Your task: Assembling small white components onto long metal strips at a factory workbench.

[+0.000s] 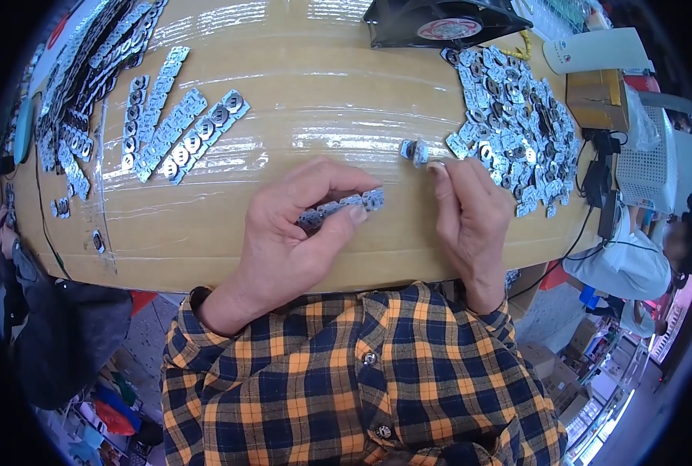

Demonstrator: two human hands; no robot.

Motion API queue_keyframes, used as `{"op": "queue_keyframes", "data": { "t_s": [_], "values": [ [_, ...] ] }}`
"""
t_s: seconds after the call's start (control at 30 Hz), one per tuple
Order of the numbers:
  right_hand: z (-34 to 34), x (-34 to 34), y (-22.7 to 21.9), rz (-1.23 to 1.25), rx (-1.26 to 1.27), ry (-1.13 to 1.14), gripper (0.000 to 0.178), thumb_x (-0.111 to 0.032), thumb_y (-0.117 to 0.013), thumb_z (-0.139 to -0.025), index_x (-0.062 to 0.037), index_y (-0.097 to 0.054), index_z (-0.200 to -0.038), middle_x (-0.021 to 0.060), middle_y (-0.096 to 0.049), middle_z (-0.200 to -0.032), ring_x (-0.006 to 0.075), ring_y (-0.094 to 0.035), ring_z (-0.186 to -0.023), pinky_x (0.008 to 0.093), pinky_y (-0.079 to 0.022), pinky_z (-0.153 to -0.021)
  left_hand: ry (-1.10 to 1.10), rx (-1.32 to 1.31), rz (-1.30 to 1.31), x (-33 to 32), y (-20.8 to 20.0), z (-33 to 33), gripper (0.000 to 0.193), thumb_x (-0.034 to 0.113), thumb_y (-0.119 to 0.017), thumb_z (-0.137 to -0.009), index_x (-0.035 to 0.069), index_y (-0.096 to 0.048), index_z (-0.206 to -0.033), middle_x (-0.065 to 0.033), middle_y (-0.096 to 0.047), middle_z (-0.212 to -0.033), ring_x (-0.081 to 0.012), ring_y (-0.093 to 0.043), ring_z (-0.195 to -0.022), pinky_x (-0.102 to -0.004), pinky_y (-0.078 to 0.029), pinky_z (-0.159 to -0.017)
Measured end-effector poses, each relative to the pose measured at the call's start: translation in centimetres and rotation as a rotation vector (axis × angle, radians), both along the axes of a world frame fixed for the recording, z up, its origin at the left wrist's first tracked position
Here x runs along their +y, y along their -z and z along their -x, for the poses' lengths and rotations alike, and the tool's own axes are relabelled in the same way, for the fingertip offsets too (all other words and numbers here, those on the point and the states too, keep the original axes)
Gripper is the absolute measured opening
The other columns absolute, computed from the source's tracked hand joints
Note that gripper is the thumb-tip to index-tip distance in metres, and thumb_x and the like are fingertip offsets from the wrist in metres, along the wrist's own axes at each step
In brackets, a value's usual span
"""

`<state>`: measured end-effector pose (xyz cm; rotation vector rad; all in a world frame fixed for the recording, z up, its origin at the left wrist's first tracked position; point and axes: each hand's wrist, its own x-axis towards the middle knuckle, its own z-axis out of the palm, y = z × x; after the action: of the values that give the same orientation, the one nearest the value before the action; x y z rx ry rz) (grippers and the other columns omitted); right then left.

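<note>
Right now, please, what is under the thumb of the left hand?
A strip of small silvery parts, held by the left hand; one end shows beyond the thumb. The part directly beneath is covered.

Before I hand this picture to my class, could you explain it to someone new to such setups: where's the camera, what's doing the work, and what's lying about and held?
There is no machine here, just a person's bare hands. The camera is worn on the head and looks down; its fisheye lens bends straight edges, and the checked shirt is the wearer's own.

On the shiny brown table, strips of small silvery pieces lie to the left, a heap of similar pieces to the right.

The left hand pinches a short strip. The right hand is curled closed beside a small part; whether it grips that part is hard to tell.
</note>
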<state>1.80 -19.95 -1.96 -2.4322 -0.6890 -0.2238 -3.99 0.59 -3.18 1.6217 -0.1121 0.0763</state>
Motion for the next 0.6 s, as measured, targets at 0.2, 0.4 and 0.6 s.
{"op": "queue_keyframes", "data": {
  "t_s": [0.2, 0.4, 0.6],
  "values": [
    [0.9, 0.1, -1.5, -0.386, 0.445, -0.197, 0.020, -0.009, -0.058, -0.095, 0.0037, -0.062, -0.080, 0.0069, -0.056, -0.066, 0.0129, -0.049, -0.053, 0.0270, -0.036, -0.049, 0.092, 0.378, 0.373, 0.2, -1.5, 0.1, 0.016, -0.005, -0.061, -0.087, -0.003, -0.064, -0.103, -0.0046, -0.067, -0.093, -0.0075, -0.064, -0.082, -0.0204, -0.051, -0.075],
    [0.8, 0.7, -0.8, -0.434, 0.484, -0.414, 0.022, -0.011, -0.058, -0.095, 0.0047, -0.062, -0.079, 0.0074, -0.059, -0.066, 0.0145, -0.054, -0.056, 0.0264, -0.039, -0.050, 0.204, 0.236, 0.333, 0.4, -0.6, 0.2, 0.021, 0.003, -0.067, -0.087, -0.003, -0.061, -0.106, -0.0052, -0.067, -0.084, -0.0021, -0.057, -0.063, -0.0150, -0.039, -0.052],
    [1.4, 0.7, -0.9, -0.405, 0.669, -0.263, 0.024, -0.014, -0.057, -0.096, 0.0026, -0.061, -0.080, 0.0047, -0.058, -0.063, 0.0102, -0.050, -0.048, 0.0225, -0.036, -0.046, 0.145, 0.307, 0.271, 0.7, -1.0, 0.3, 0.017, 0.006, -0.067, -0.089, -0.002, -0.058, -0.100, -0.0047, -0.064, -0.078, -0.0007, -0.052, -0.058, -0.0157, -0.037, -0.049]
  ]
}}
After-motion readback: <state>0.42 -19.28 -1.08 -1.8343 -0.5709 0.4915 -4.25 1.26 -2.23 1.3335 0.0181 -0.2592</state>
